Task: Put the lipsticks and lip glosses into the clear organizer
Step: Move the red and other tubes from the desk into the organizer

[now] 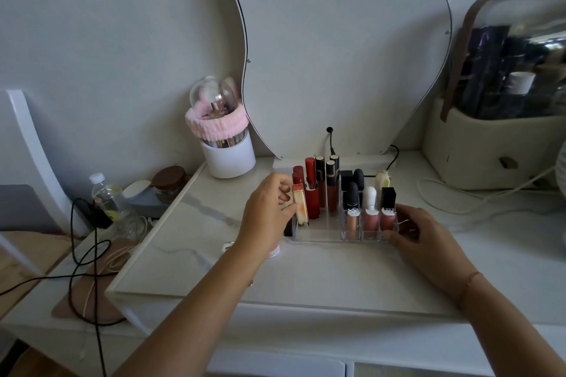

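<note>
The clear organizer point(318, 234) stands on the marble top in front of the mirror. Red lipsticks point(311, 193) and tall brown lip glosses point(330, 190) fill its left and back slots; black lipsticks point(352, 196), a white one point(369, 197) and pink glosses point(371, 220) fill the right side. My left hand point(269, 217) pinches a cream and orange lipstick point(300, 205), which stands tilted in the organizer's front left slot. My right hand point(419, 232) rests against the organizer's right front corner, fingers curled on its wall.
A white brush holder point(229, 157) with a pink headband stands at the back left. A beige cosmetics case point(490, 150) sits at the right. Black cables point(92, 254), a bottle point(102, 193) and jars crowd the left ledge. A small round tin point(272, 251) lies under my left wrist.
</note>
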`<state>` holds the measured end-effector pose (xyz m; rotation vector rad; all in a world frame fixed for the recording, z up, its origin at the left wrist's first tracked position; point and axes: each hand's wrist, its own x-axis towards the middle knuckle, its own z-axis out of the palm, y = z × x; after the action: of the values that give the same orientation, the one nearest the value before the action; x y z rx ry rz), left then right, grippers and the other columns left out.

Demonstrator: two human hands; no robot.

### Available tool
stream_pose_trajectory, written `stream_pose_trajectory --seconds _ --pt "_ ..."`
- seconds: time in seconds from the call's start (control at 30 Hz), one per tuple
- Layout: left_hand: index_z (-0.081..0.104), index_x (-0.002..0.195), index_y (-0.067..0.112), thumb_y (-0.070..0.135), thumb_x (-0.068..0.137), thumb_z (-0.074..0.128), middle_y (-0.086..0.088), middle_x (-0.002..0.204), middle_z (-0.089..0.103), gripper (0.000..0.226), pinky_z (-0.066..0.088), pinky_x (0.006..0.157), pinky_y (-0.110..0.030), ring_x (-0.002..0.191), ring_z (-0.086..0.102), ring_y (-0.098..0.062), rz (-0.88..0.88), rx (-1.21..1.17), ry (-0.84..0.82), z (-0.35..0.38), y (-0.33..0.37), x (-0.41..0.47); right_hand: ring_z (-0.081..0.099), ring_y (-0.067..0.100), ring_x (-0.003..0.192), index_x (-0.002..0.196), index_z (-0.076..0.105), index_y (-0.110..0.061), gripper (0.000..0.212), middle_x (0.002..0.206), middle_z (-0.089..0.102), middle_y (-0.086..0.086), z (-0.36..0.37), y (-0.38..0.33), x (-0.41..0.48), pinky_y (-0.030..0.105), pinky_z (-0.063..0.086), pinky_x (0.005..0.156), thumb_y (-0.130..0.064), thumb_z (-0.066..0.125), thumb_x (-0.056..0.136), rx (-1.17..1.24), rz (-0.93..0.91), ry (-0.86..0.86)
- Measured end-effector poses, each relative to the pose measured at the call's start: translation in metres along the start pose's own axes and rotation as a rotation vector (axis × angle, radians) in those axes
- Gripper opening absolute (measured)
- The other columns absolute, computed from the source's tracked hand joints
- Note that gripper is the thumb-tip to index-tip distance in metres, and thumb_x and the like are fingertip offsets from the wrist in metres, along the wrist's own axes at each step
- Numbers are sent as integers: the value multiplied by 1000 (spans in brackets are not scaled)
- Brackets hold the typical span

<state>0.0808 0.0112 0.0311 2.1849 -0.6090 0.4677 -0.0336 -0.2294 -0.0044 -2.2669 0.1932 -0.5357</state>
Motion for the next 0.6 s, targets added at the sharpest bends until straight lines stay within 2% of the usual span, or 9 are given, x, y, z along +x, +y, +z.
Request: stream_pose_trajectory --seconds 0.13,0.23,0.3,0.37,0.43,0.5,0.6 --pt "57 89 26 22 75 75 13 82 62 23 43 62 -6 73 58 2 -113 -84 88 -22 -14 6 59 14 87 125 54 -17 50 103 61 3 0 0 0 22 43 75 -23 69 78 0 -2 7" --pt "62 83 24 21 77 71 14 77 64 11 41 63 -7 72 58 2 -209 -65 118 -41 -32 14 59 15 87 125 53 -17 50 103 60 3 0 0 0 21 41 74 -23 69 78 6 -1 6" --pt "65 83 23 22 78 70 10 77 65 7 46 68 -18 75 61 -8 -282 -11 45 -46 -42 17 59 15 88 126 52 -17 51 104 60 3 0 0 0 21 41 74 -23 69 78 4 4 5" --pt "67 85 22 25 78 70 8 81 65 9 45 70 -23 81 63 -13 -351 54 -98 -45 -48 20 59 14 87 126 52 -17 51 104 60 2 0 0 0 20 41 72 -24 69 78 -2 5 5" --pt "66 92 19 28 74 73 5 86 65 21 44 70 -23 87 63 -15 -407 133 -278 -39 -51 22 59 14 87 126 52 -17 51 104 60 3 0 0 0 20 41 72 -24 69 78 -6 3 1" --pt "65 100 14 28 69 78 0 96 65 37 49 77 -27 91 62 -18 -449 192 -411 -33 -51 24 59 14 87 126 52 -16 51 104 60 2 0 0 -1 20 41 73 -24 69 79 -3 4 -2" --pt "65 107 11 25 68 77 -6 107 66 42 50 86 -33 98 61 -23 -439 314 -424 -24 -49 29 59 14 87 126 53 -16 50 103 61 3 0 1 0 18 41 71 -24 69 79 -5 5 0"
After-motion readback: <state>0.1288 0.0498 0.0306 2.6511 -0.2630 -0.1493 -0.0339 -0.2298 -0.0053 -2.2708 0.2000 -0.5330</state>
